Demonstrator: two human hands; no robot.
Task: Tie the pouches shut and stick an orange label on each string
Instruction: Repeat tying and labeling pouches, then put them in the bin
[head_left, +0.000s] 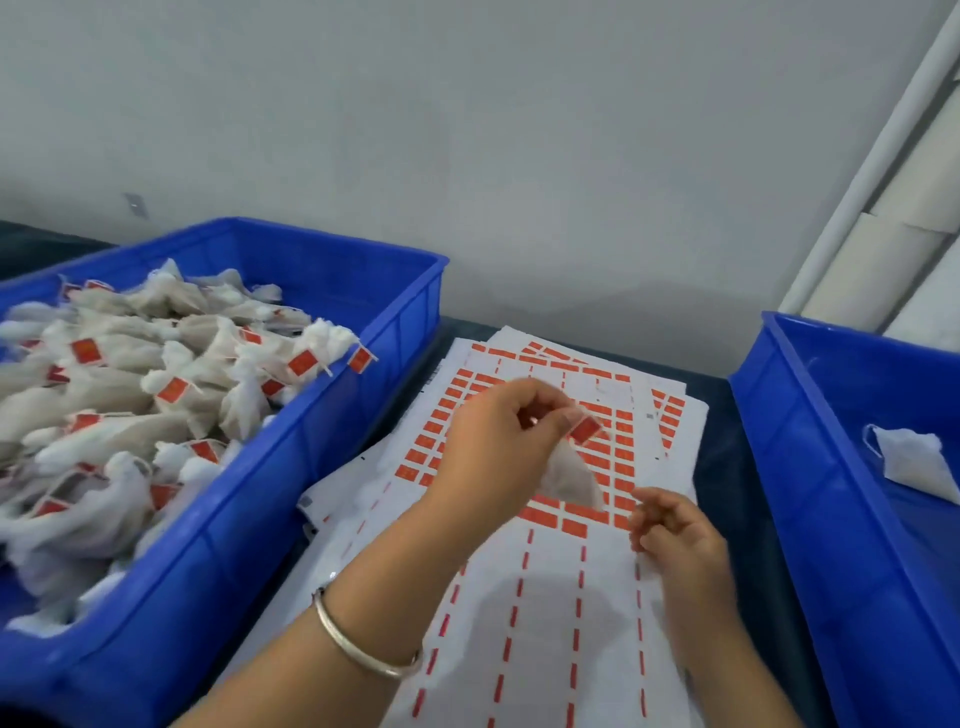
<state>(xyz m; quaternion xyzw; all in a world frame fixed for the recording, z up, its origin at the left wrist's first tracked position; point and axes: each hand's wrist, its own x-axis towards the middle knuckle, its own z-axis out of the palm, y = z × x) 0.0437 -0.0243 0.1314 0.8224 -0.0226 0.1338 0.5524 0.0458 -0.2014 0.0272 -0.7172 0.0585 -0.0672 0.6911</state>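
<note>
soft, even indoor light, slightly hazy picture

no glare or hard highlights; a faint shadow pools on the label sheets (545, 597) under the arms. the pouch (569, 475) and right hand (675, 535) are smeared by motion blur. the blue crates (311, 467) bow outward at the frame edges, and fine detail is soft throughout.

- There is just one camera, worn on the person's head.
- It looks forward and down at the dark surface (727, 467), close above it.
- It faces the grey wall (467, 130) behind the surface's far edge.
</note>
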